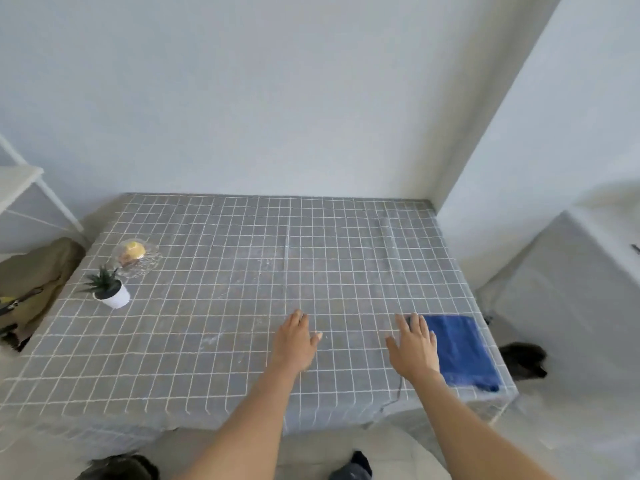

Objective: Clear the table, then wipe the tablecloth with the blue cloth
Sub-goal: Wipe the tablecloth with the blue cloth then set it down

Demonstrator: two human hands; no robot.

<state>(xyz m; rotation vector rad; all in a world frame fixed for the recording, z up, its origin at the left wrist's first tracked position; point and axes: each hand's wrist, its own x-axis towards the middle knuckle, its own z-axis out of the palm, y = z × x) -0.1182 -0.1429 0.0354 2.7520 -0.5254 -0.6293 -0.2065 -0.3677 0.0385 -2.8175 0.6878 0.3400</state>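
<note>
One grey tablecloth with a white grid [225,258] covers the table. On it lie one folded blue cloth [462,351], one small green plant in a white pot [110,291] and one clear glass dish [138,259] holding one yellow round item [134,249]. Two bare hands show: one left hand [294,341], one right hand [414,346].

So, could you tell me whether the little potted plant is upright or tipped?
Upright: the potted plant stands on its base on the tablecloth, leaves pointing up.
</note>
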